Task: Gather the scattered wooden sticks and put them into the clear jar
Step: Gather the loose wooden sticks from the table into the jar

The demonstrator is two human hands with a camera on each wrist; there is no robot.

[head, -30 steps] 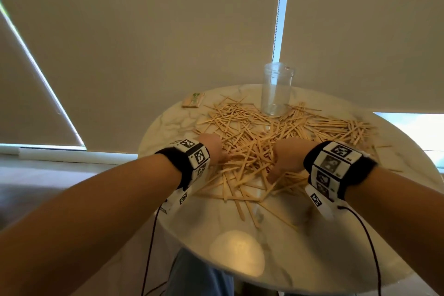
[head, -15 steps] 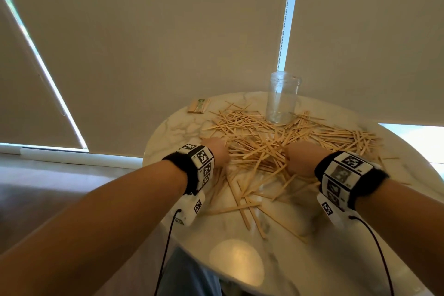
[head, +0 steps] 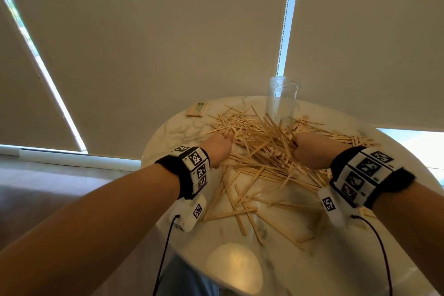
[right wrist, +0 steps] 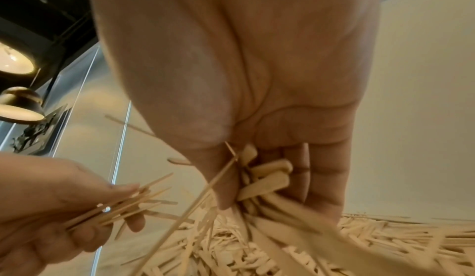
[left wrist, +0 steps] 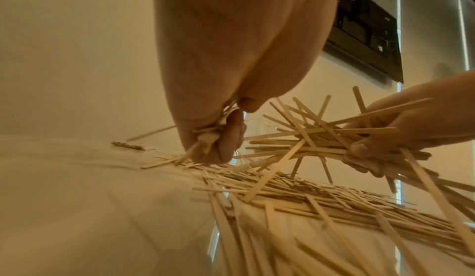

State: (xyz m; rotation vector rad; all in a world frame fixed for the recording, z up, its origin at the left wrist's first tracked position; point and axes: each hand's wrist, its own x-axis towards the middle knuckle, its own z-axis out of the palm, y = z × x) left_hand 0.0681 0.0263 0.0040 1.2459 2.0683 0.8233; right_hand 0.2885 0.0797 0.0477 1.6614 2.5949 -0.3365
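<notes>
No writing is legible. My left hand (head: 217,149) and right hand (head: 310,149) each clutch thin pale wooden sticks (head: 262,149), a grip only the wrist views show; the clear plastic jar (head: 281,101) stands upper centre.

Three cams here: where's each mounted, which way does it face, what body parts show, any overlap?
Head: on the head, facing forward and down at the table, sticks and jar; both forearms and wristbands show.
Left wrist: under the left wrist, looking along the left hand, which grips sticks; the right hand shows opposite.
Right wrist: under the right wrist, looking along the right hand, which grips sticks; the left hand shows.
Shared: both wrist views show both hands and the pile.
</notes>
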